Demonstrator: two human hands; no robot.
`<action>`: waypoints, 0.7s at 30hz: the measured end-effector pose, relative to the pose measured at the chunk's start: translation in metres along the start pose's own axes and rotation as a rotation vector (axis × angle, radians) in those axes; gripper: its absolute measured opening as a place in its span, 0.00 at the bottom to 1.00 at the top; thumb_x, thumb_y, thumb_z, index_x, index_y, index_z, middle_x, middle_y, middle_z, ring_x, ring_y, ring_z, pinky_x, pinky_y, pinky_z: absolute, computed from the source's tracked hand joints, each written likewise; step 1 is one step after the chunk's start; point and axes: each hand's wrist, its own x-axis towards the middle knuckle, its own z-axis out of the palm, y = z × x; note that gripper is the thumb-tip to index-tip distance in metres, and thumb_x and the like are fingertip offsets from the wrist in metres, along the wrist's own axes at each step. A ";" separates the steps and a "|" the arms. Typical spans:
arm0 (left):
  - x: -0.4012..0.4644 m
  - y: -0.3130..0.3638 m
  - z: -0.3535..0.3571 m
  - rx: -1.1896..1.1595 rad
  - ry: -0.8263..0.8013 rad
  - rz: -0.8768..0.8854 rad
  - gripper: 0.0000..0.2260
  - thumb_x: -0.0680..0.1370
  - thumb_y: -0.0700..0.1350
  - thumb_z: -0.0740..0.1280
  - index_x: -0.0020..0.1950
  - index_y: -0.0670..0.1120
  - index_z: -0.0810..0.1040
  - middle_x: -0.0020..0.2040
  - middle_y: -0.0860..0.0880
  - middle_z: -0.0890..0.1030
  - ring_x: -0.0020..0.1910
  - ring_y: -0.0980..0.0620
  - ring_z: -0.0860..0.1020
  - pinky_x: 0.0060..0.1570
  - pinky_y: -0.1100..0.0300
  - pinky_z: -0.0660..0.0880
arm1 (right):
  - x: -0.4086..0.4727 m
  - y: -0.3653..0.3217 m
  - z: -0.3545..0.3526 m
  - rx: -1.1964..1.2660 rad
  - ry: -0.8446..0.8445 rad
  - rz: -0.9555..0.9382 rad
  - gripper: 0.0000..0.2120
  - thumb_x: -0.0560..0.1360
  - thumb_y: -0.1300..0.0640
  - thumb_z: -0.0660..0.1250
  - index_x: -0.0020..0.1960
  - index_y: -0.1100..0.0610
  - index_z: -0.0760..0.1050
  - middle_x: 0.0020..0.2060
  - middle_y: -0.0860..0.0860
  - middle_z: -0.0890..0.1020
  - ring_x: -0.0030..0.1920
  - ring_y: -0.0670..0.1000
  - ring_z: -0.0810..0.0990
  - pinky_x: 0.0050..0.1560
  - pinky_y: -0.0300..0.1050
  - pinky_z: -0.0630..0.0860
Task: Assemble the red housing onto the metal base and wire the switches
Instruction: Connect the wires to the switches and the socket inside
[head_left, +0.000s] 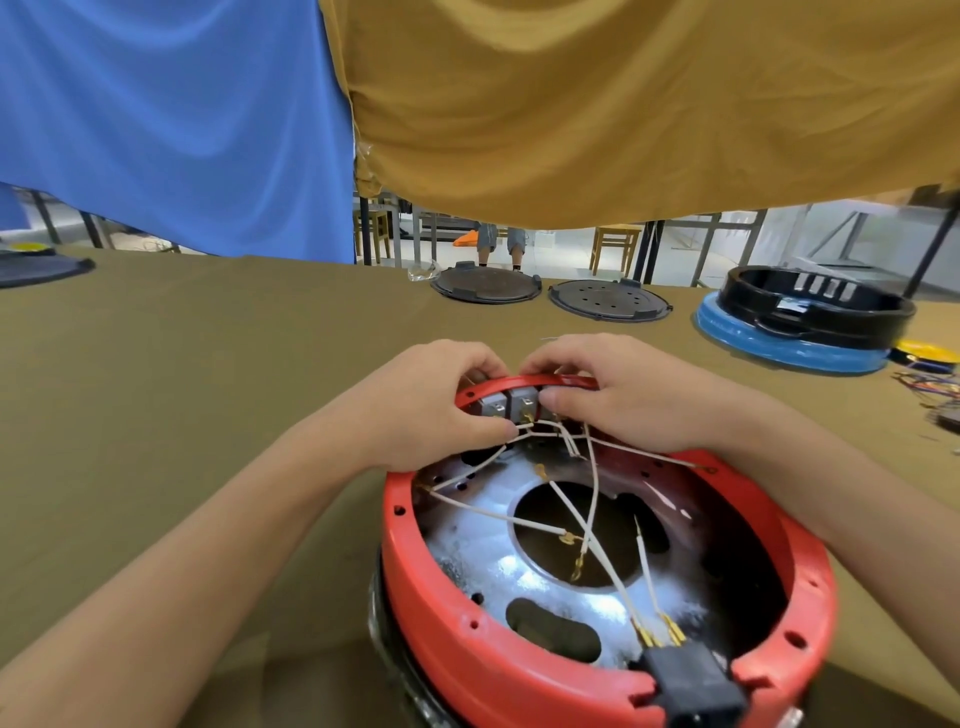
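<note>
Switches (511, 405) sit at far rim of red housing (519, 623). Both hands together there: left hand (441, 400) pinches a wire (519, 428) nearest; right hand (618, 395) grips rim.

both hands, left hand (441, 400) and right hand (618, 395), pinch white wires (592, 488) at switches (511, 405) on red housing's (457, 597) far rim.

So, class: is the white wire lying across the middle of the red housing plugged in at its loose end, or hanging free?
Hanging free. The white wire's brass terminal dangles unattached over the metal base's central hole.
</note>
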 end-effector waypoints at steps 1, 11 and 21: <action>0.000 -0.001 0.001 -0.023 -0.008 -0.008 0.16 0.73 0.54 0.73 0.59 0.53 0.77 0.50 0.57 0.81 0.45 0.61 0.80 0.50 0.60 0.78 | 0.000 0.000 0.000 0.018 0.000 0.007 0.12 0.80 0.55 0.63 0.62 0.48 0.77 0.53 0.42 0.80 0.50 0.41 0.78 0.50 0.32 0.71; -0.001 -0.011 -0.009 -0.237 -0.032 -0.041 0.09 0.79 0.47 0.69 0.59 0.54 0.81 0.47 0.57 0.84 0.44 0.58 0.83 0.49 0.54 0.81 | -0.014 0.021 -0.026 0.339 0.000 0.199 0.12 0.80 0.48 0.64 0.62 0.44 0.78 0.55 0.39 0.82 0.56 0.39 0.79 0.66 0.47 0.72; 0.001 -0.036 -0.017 -0.522 0.005 -0.092 0.12 0.79 0.40 0.67 0.59 0.53 0.82 0.54 0.56 0.85 0.53 0.58 0.83 0.56 0.60 0.75 | -0.011 0.035 -0.011 0.519 0.014 0.185 0.11 0.82 0.50 0.61 0.56 0.48 0.82 0.49 0.44 0.85 0.49 0.43 0.84 0.48 0.37 0.79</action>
